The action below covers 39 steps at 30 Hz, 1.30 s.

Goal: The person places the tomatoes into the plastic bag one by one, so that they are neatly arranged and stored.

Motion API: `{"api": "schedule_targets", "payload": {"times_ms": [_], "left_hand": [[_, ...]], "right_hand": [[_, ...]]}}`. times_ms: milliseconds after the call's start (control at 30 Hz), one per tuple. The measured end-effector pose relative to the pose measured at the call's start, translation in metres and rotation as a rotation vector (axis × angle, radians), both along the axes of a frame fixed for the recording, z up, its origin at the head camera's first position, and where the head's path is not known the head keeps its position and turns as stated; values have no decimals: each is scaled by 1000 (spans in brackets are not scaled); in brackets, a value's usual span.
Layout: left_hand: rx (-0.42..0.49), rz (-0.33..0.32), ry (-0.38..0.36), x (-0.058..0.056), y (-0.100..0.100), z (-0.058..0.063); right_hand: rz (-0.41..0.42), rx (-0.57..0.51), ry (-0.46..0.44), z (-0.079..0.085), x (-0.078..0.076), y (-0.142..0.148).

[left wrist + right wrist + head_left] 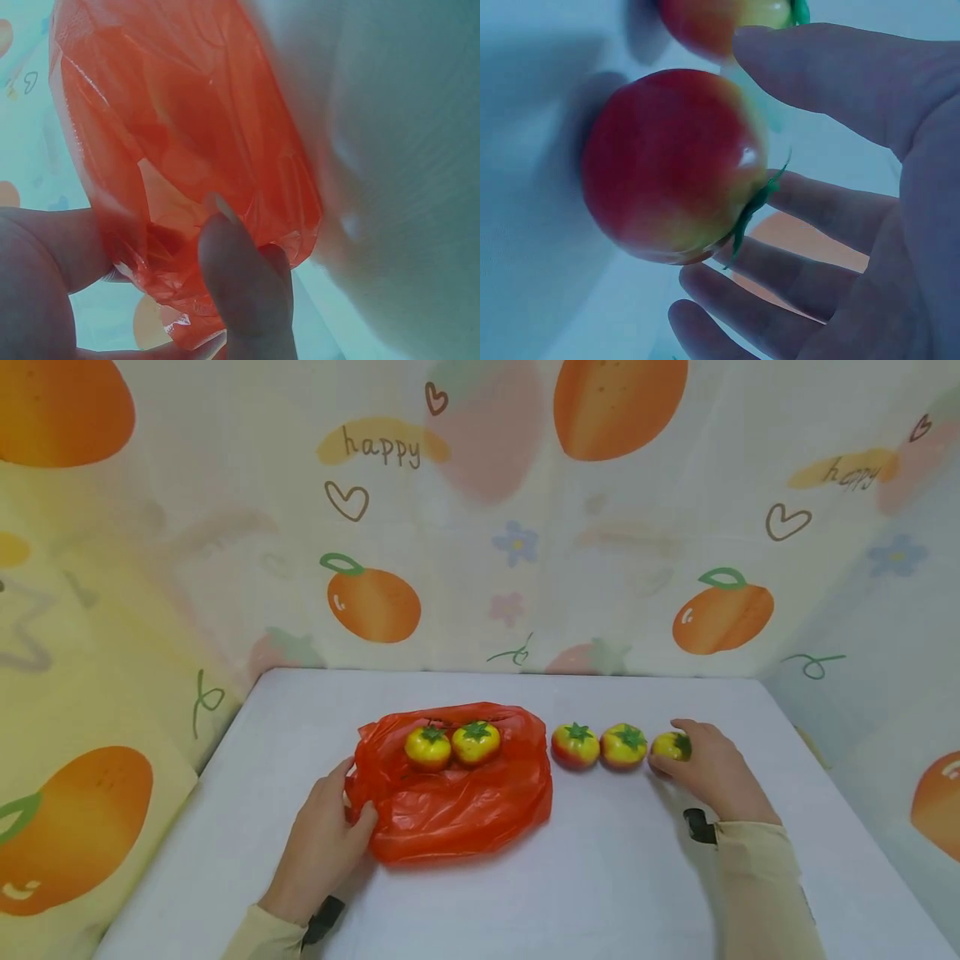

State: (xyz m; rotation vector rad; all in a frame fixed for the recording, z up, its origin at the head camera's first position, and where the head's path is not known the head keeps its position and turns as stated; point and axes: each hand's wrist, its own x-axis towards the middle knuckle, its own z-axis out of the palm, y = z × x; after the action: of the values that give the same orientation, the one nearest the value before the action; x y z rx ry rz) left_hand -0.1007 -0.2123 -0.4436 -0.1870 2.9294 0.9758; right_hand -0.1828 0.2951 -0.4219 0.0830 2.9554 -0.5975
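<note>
In the head view my left hand (324, 839) grips the left edge of a crumpled red plastic bag (465, 822). Its thumb lies over the film, with fingers behind, as the left wrist view shows. Two yellow-red tomatoes with green leafy tops, a left one (428, 749) and a right one (476, 743), rest side by side at the bag; whether on or inside it I cannot tell. Around the rightmost tomato (671, 165) spreads my right hand (716, 768). Its thumb stands off the fruit, and its loosely bent fingers are close behind; contact is unclear.
Between the bag and my right hand, two more tomatoes, one nearer the bag (575, 747) and one nearer the hand (624, 747), sit in a row. All lie on a white table (600, 893). A fruit-printed cloth (450, 543) hangs behind and at both sides.
</note>
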Motion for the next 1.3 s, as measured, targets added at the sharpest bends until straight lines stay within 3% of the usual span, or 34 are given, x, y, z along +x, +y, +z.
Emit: {"api": "schedule_targets", "payload": {"times_ms": [300,800,1300], "left_hand": [[-7,-2,19,0,1,1],[11,8,-19,0,5,3],[-4,-7,32,0,2,1]], "right_hand": [[-18,-2,-34,-3,-2,2],[-20,4,-37,-8,-1,1],[-45,-16,-69,4,0,1]]}}
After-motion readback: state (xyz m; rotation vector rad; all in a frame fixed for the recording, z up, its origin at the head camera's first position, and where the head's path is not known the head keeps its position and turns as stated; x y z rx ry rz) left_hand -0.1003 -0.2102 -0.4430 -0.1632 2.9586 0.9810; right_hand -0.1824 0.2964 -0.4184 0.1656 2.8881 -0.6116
